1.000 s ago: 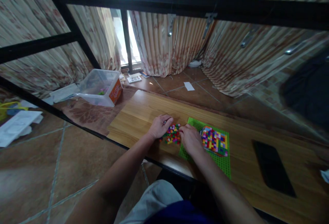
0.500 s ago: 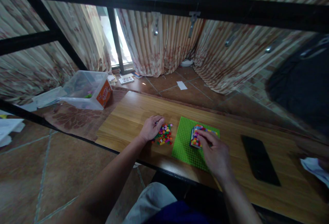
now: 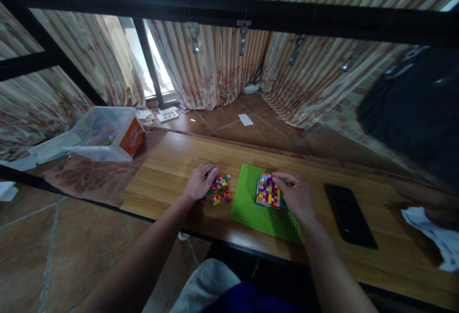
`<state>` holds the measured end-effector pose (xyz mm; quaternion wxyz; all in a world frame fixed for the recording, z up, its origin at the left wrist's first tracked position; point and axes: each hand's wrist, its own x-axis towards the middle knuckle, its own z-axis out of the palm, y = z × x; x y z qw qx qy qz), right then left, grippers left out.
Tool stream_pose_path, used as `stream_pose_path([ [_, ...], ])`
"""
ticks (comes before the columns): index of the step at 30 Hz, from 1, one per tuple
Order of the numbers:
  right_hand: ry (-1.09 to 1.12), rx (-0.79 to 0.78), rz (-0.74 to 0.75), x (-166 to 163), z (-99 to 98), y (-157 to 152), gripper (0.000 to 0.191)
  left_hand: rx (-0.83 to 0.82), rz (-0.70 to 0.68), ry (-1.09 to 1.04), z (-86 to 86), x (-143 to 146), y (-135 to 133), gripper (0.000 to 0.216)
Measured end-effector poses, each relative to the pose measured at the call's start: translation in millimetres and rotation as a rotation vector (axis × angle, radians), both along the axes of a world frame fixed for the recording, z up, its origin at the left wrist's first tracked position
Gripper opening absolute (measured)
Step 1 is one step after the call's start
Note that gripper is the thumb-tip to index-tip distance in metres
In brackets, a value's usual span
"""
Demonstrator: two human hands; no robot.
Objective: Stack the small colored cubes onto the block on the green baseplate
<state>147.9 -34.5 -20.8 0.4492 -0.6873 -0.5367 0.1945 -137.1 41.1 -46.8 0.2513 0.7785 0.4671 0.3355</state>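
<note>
A green studded baseplate (image 3: 251,207) lies on the wooden table (image 3: 172,169). On it stands a block of many-coloured small bricks (image 3: 268,191). My right hand (image 3: 296,195) rests on the block's right side, fingers curled over its top edge. A small heap of loose coloured bricks (image 3: 218,194) lies left of the plate. My left hand (image 3: 201,182) sits against the heap's left side, fingers bent and lightly closed; whether it holds a brick is hidden.
A black phone (image 3: 349,215) lies flat on the table right of the plate. A white cloth (image 3: 430,231) is at the far right. On the floor to the left stands a clear plastic box (image 3: 103,133). Black metal bars (image 3: 229,11) cross overhead.
My right hand left the loose heap, moved right across the plate and came to rest on the coloured block. My left hand stayed by the heap. The camera swung to the right.
</note>
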Motion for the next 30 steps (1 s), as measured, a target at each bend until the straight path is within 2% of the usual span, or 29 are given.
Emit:
stream_pose_path([
  [9, 0.271, -0.164, 0.002, 3.0, -7.0, 5.1, 0.033, -0.01, 0.008, 0.016, -0.7, -0.2, 0.9, 0.033],
  [14, 0.252, -0.212, -0.02, 3.0, -4.0, 5.2, 0.036, -0.013, 0.002, 0.009, -0.9, -0.3, 0.8, 0.032],
  [22, 0.216, -0.195, 0.016, 4.5, -2.4, 5.9, 0.036, 0.002, -0.003, 0.02, -1.6, 0.0, 0.0, 0.03],
  [30, 0.3, -0.207, 0.039, 4.5, 0.2, 6.0, 0.039, -0.001, -0.003, 0.007, 0.5, 1.3, -1.2, 0.029],
])
